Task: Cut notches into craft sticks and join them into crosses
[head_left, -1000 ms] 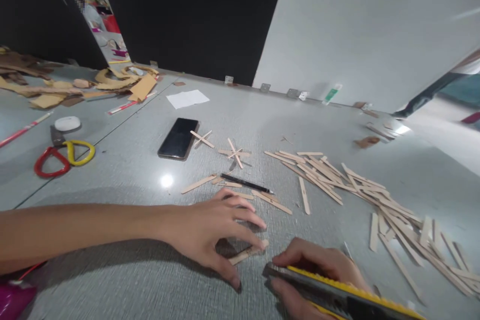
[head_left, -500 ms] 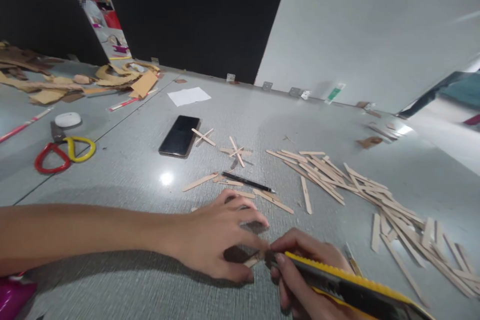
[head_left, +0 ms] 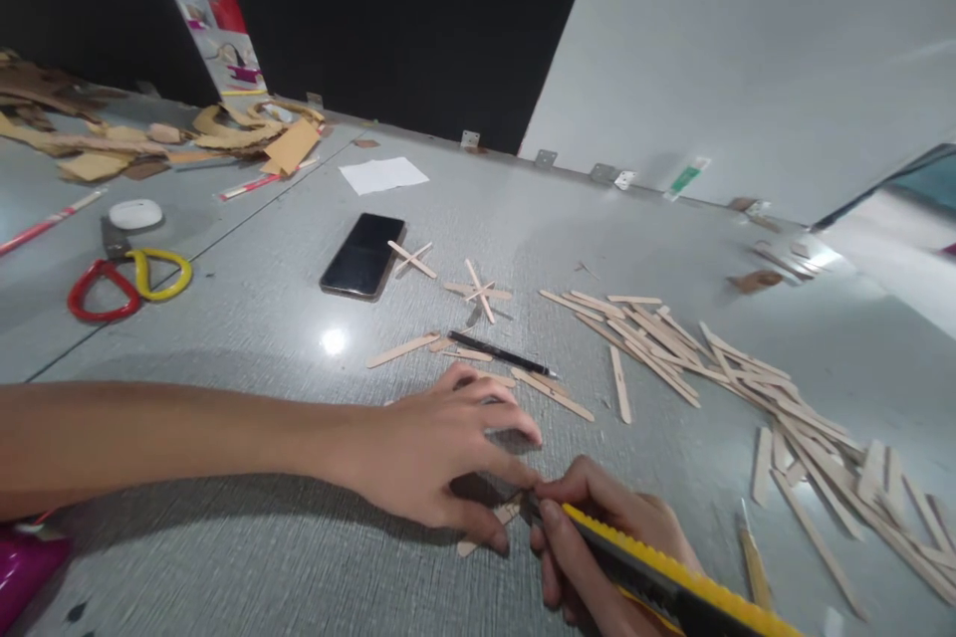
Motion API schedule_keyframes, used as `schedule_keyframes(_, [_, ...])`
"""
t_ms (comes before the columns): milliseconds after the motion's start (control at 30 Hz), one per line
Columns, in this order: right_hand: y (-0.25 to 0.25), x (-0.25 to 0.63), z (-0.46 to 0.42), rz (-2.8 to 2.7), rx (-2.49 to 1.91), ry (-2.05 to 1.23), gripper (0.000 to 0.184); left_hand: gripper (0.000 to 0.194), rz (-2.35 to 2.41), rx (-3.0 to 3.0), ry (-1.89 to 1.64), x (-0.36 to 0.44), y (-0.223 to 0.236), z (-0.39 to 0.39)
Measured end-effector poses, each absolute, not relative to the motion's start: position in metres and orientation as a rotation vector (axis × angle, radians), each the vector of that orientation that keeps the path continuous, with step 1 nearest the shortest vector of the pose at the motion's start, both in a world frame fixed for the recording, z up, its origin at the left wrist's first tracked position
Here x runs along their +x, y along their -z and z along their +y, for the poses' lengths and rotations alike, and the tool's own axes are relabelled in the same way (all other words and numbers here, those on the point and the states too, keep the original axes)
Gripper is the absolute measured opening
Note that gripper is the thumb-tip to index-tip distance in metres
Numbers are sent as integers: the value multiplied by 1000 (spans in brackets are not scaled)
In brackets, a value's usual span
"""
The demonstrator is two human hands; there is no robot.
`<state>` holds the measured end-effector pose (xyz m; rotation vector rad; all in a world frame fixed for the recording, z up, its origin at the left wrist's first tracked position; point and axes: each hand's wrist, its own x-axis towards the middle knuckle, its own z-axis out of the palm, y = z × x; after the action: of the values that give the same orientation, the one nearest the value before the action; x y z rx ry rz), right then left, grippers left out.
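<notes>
A wooden craft stick (head_left: 469, 546) lies under my left hand (head_left: 425, 453). My left thumb and index finger press on it from both sides, while the other fingers are bent over the table. Inside my right hand (head_left: 597, 532) is a yellow and black utility knife (head_left: 672, 577), tilted low with its tip at the stick, close to my left index fingertip. The blade itself is mostly hidden by my fingers. Just beyond my left hand lie a black pen (head_left: 500, 353) and several loose craft sticks (head_left: 553, 394).
A large pile of craft sticks (head_left: 747, 383) spreads to the right, near a thin wooden-handled tool (head_left: 754, 557). Further back are crossed sticks (head_left: 482, 291), a phone (head_left: 363, 256) and white paper (head_left: 383, 175). Scissors (head_left: 105, 291), a white case (head_left: 135, 213) and cardboard scraps (head_left: 291, 147) lie left.
The view has shifted slightly, so the table things sit higher and further right. More of the stick shows below my left thumb, and more of the wooden-handled tool shows beside my right hand.
</notes>
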<state>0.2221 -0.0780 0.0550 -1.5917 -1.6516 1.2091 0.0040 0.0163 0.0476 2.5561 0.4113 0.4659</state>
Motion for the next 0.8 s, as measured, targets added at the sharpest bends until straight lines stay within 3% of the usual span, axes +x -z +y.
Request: schedule_keyframes(800, [-53,227,-72,-1959,-1513,-998,32,43,390,2637,-438,3,-44,16])
